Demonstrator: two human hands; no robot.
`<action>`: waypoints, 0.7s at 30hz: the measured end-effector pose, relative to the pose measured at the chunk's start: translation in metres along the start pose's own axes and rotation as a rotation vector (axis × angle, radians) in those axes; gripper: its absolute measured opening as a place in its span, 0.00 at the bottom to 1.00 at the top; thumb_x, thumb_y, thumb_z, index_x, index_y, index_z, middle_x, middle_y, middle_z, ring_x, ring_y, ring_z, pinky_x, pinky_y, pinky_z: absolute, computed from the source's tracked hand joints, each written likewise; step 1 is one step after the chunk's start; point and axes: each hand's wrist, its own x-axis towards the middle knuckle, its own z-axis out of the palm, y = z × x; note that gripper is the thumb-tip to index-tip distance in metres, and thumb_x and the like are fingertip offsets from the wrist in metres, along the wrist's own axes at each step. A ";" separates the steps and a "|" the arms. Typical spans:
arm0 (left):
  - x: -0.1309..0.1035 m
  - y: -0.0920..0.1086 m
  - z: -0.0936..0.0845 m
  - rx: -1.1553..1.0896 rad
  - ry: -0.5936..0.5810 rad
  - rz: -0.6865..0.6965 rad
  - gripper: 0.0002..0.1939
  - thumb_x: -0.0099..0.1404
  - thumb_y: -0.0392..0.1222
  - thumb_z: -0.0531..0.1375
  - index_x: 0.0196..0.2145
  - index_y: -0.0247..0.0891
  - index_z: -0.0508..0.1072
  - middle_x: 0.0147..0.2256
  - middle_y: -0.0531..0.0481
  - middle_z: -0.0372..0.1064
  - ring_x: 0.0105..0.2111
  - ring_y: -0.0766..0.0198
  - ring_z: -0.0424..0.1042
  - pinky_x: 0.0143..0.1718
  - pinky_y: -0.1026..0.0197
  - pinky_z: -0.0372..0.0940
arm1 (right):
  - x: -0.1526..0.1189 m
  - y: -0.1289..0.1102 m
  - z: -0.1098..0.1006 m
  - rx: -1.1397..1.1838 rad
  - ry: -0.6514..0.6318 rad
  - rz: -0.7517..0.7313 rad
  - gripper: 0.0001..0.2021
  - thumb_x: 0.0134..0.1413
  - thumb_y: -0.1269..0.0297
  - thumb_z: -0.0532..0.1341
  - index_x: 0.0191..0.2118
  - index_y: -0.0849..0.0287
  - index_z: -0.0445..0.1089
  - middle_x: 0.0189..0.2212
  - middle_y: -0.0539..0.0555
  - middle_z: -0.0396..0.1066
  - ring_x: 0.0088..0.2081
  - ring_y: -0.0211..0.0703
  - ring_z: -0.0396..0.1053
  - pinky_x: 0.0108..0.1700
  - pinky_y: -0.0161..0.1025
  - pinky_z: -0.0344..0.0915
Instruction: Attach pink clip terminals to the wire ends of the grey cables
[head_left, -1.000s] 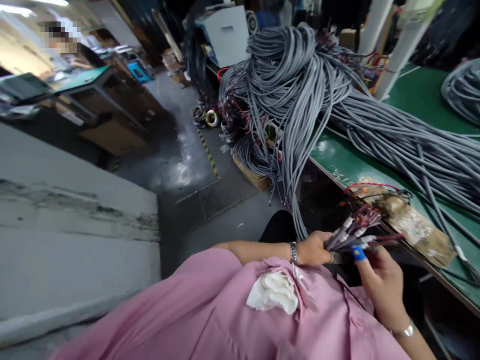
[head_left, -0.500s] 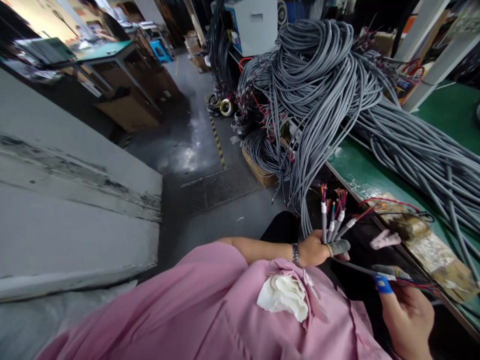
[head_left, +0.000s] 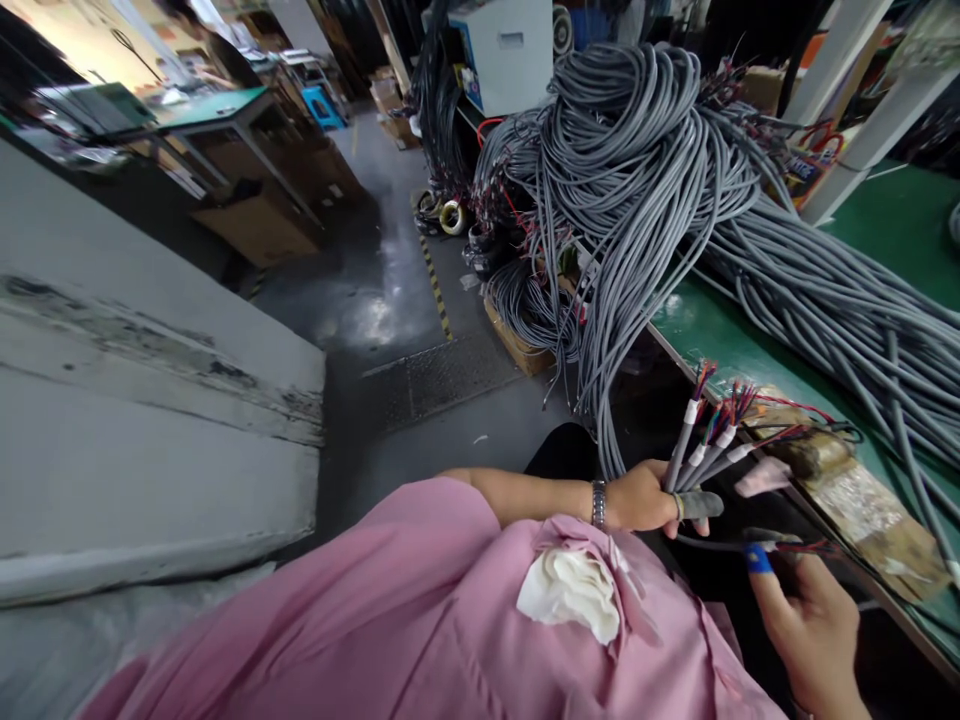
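1. We see the left hand (head_left: 637, 497) closed around several grey cables (head_left: 679, 455) in front of the body, at the near edge of the bench (head_left: 697, 345); gripped below the white bands (head_left: 726, 436), their coloured wire ends fan upward, probably so each can be told apart.
2. We see the right hand (head_left: 814, 610) pinching a single cable (head_left: 720, 544) near its reddish wires, between a blue-wrapped thumb and a covered finger; the cable stretches from beneath the left hand, which seems to steady it.
3. We find a large cable heap (head_left: 630, 130) draped over the bench's green top, its strands hanging off the edge, perhaps to stay within reach.
4. We note a taped packet (head_left: 870, 510) along the edge, with a blurred pink object (head_left: 763, 476) beside it.
5. Around us, the grey floor (head_left: 382, 320) carries striped tape (head_left: 435, 285) and a cardboard box (head_left: 517, 340); a blue stool (head_left: 322, 107) stands farther back.
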 end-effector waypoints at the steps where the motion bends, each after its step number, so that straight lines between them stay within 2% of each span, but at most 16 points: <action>1: 0.002 -0.001 0.001 -0.010 0.009 0.002 0.26 0.53 0.63 0.63 0.30 0.33 0.79 0.16 0.52 0.65 0.18 0.69 0.62 0.24 0.64 0.57 | -0.001 -0.006 0.001 0.042 -0.042 0.011 0.11 0.50 0.55 0.63 0.32 0.58 0.69 0.25 0.53 0.70 0.26 0.45 0.66 0.30 0.40 0.61; 5: 0.010 -0.008 0.003 -0.115 0.083 0.015 0.27 0.54 0.63 0.63 0.28 0.31 0.78 0.23 0.44 0.72 0.21 0.68 0.65 0.21 0.65 0.53 | -0.001 -0.041 0.013 0.231 -0.273 0.032 0.08 0.56 0.57 0.60 0.36 0.56 0.68 0.27 0.53 0.71 0.28 0.44 0.68 0.31 0.38 0.64; 9: 0.013 -0.017 0.002 -0.176 0.171 -0.023 0.25 0.56 0.60 0.63 0.33 0.30 0.79 0.29 0.41 0.74 0.19 0.72 0.60 0.19 0.66 0.50 | 0.008 -0.071 0.029 0.425 -0.350 0.045 0.09 0.57 0.57 0.59 0.37 0.57 0.71 0.29 0.53 0.72 0.28 0.43 0.67 0.32 0.39 0.65; 10: 0.013 -0.019 0.001 -0.172 0.191 -0.023 0.24 0.56 0.58 0.63 0.35 0.31 0.79 0.29 0.43 0.74 0.19 0.72 0.60 0.19 0.66 0.50 | 0.011 -0.074 0.032 0.491 -0.357 0.070 0.10 0.57 0.57 0.59 0.37 0.57 0.71 0.30 0.54 0.73 0.29 0.43 0.67 0.33 0.39 0.65; 13: 0.013 -0.027 -0.002 -0.150 0.247 -0.001 0.22 0.56 0.56 0.64 0.39 0.34 0.78 0.29 0.47 0.73 0.19 0.73 0.59 0.19 0.66 0.52 | 0.016 -0.079 0.038 0.658 -0.370 0.182 0.12 0.57 0.54 0.60 0.39 0.58 0.71 0.25 0.51 0.70 0.24 0.39 0.64 0.27 0.36 0.63; 18: 0.008 -0.032 -0.004 -0.148 0.147 -0.038 0.21 0.54 0.54 0.67 0.37 0.32 0.79 0.28 0.47 0.72 0.20 0.72 0.60 0.20 0.67 0.53 | 0.013 -0.079 0.045 0.903 -0.409 0.286 0.14 0.53 0.52 0.63 0.37 0.58 0.71 0.27 0.50 0.69 0.23 0.35 0.61 0.26 0.34 0.62; 21: 0.006 -0.032 0.000 -0.118 0.157 -0.076 0.23 0.50 0.52 0.69 0.38 0.32 0.79 0.27 0.47 0.72 0.21 0.71 0.62 0.21 0.67 0.55 | 0.009 -0.079 0.051 0.943 -0.383 0.367 0.15 0.50 0.51 0.65 0.35 0.58 0.70 0.24 0.48 0.68 0.22 0.35 0.62 0.25 0.34 0.62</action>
